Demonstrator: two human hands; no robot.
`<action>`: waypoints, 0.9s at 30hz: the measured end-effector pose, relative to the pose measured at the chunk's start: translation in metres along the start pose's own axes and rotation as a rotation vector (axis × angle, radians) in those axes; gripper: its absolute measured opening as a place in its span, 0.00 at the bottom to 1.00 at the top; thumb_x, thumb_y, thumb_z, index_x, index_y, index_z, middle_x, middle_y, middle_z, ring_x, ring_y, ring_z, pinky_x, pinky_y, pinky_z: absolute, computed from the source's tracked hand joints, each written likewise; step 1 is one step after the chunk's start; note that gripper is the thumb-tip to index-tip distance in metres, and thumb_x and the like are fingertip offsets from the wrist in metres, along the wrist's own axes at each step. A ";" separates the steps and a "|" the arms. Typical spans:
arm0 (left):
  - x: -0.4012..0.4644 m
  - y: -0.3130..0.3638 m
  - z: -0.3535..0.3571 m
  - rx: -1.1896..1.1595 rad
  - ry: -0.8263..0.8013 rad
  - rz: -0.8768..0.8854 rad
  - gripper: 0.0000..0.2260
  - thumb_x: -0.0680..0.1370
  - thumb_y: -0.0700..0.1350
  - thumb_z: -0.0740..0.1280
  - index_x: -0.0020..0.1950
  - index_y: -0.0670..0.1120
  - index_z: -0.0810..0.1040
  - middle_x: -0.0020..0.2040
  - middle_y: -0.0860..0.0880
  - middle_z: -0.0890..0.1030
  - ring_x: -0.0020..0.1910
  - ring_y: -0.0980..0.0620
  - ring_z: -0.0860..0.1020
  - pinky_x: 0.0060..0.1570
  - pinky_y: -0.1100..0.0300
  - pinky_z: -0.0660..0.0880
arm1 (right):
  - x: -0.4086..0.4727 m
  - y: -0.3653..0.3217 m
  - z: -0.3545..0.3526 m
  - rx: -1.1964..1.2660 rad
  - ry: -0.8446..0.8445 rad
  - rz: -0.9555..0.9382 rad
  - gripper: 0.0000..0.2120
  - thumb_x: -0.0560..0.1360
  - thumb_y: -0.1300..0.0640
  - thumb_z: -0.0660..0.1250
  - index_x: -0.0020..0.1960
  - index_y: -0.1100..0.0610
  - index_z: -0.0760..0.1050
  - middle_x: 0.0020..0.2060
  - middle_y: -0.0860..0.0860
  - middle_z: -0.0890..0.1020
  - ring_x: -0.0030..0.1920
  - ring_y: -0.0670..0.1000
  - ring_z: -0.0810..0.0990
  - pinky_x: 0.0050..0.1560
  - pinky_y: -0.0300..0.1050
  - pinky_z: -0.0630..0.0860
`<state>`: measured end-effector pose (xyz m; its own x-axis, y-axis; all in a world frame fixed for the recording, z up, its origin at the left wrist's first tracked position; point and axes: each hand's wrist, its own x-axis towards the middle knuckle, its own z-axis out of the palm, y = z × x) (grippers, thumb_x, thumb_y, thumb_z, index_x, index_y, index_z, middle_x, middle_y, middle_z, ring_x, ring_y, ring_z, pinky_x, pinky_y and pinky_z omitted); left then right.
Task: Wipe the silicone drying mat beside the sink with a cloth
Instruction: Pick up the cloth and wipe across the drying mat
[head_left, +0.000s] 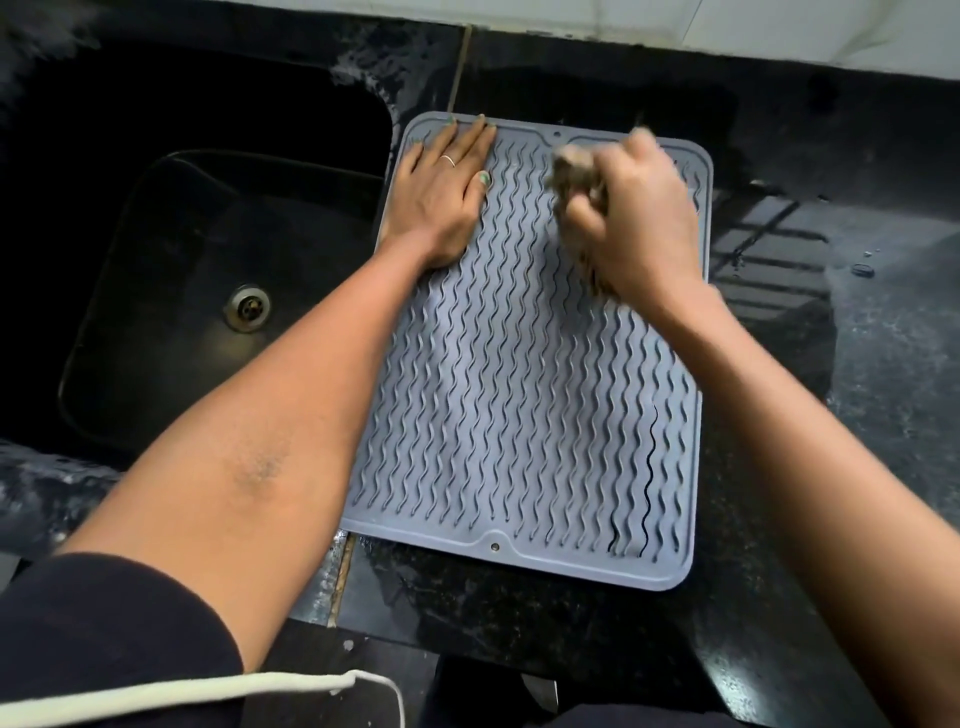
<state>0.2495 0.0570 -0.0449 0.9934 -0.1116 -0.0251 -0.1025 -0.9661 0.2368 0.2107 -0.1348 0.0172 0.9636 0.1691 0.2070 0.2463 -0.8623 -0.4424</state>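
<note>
A grey silicone drying mat (519, 405) with wavy raised ribs lies flat on the black counter, just right of the sink. My left hand (447, 192) rests palm down on the mat's far left corner, fingers spread, a ring on one finger. My right hand (631, 218) is closed around a bunched brownish cloth (574, 174) and presses it on the mat's far right part. The hand and cloth are motion-blurred. Most of the cloth is hidden under the hand.
A black sink (208, 280) with a metal drain (247, 307) lies to the left of the mat. The black stone counter (831, 322) to the right looks wet and reflective. White wall tiles (727, 26) run along the back. The counter's front edge is near my body.
</note>
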 end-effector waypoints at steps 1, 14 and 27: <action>0.000 0.000 0.000 -0.002 -0.001 0.003 0.23 0.83 0.50 0.48 0.78 0.52 0.53 0.79 0.54 0.55 0.78 0.52 0.51 0.76 0.52 0.47 | 0.018 -0.001 0.003 -0.014 0.027 -0.003 0.15 0.73 0.53 0.61 0.55 0.61 0.75 0.53 0.60 0.76 0.53 0.60 0.74 0.50 0.52 0.71; 0.001 0.001 -0.002 0.023 -0.028 0.008 0.23 0.83 0.47 0.48 0.79 0.51 0.50 0.79 0.53 0.54 0.78 0.50 0.50 0.76 0.51 0.47 | -0.053 -0.041 0.052 -0.051 -0.102 -0.210 0.11 0.76 0.62 0.59 0.55 0.63 0.76 0.55 0.59 0.78 0.55 0.58 0.74 0.50 0.55 0.71; 0.002 0.000 0.002 0.006 0.004 0.001 0.23 0.83 0.48 0.47 0.79 0.50 0.52 0.79 0.53 0.55 0.78 0.50 0.51 0.77 0.51 0.47 | 0.025 -0.021 0.050 -0.180 -0.216 0.018 0.24 0.76 0.51 0.60 0.71 0.52 0.64 0.71 0.54 0.65 0.68 0.60 0.64 0.66 0.61 0.61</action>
<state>0.2513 0.0567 -0.0469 0.9935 -0.1118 -0.0208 -0.1040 -0.9673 0.2312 0.2352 -0.0886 -0.0116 0.9722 0.2342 0.0010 0.2253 -0.9338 -0.2780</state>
